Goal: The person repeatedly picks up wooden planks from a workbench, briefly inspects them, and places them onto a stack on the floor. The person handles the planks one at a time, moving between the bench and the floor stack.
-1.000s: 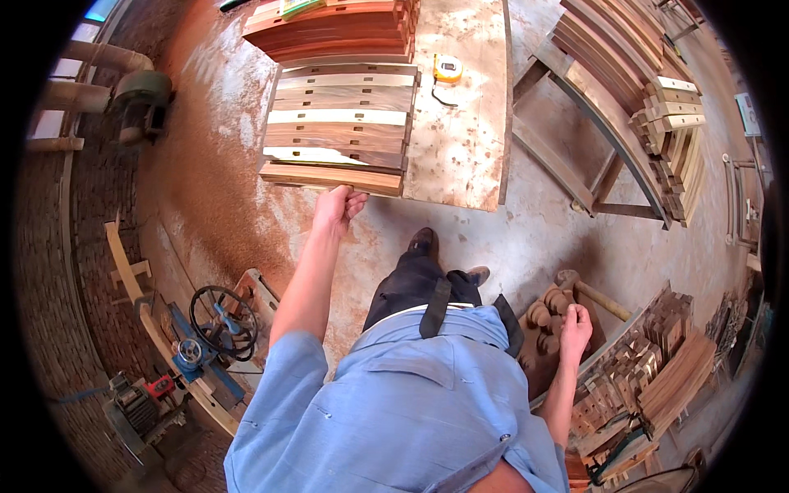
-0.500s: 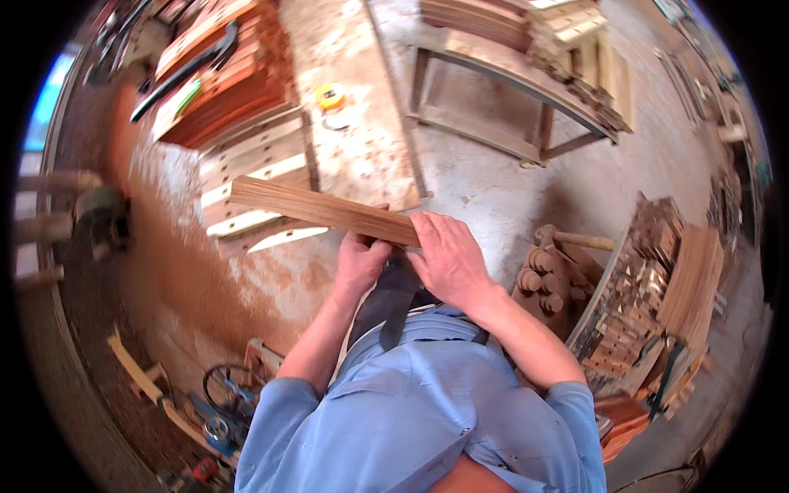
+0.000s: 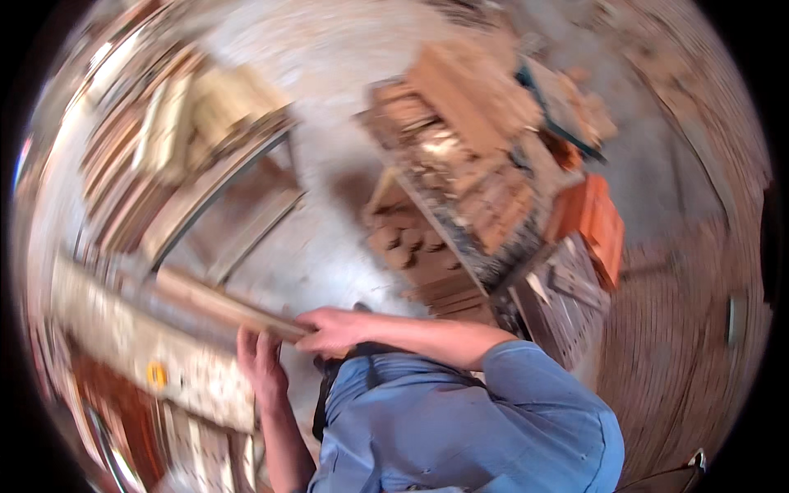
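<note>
A brown wooden board (image 3: 220,309) is held in both hands in front of my body, its far end reaching out to the left. My left hand (image 3: 263,363) has its fingers against the near side of the board, close to its right part. My right hand (image 3: 330,330) is closed round the board's right end. Motion blur softens the board and the fingertips. Past the board's far end stands a metal-framed table (image 3: 222,177) bearing stacked timber.
At left runs a pale workbench (image 3: 197,370) with a yellow tape measure (image 3: 157,375). A low bench with small wood pieces (image 3: 493,209) and a wide board (image 3: 468,90) stands ahead right. Reddish boards (image 3: 596,226) lean beside it. Round-ended wood pieces (image 3: 403,246) lie below.
My view and body have turned to the right, so the workbench and tape measure now appear at lower left. The board stays in both hands; my left hand has slid or shifted along it.
</note>
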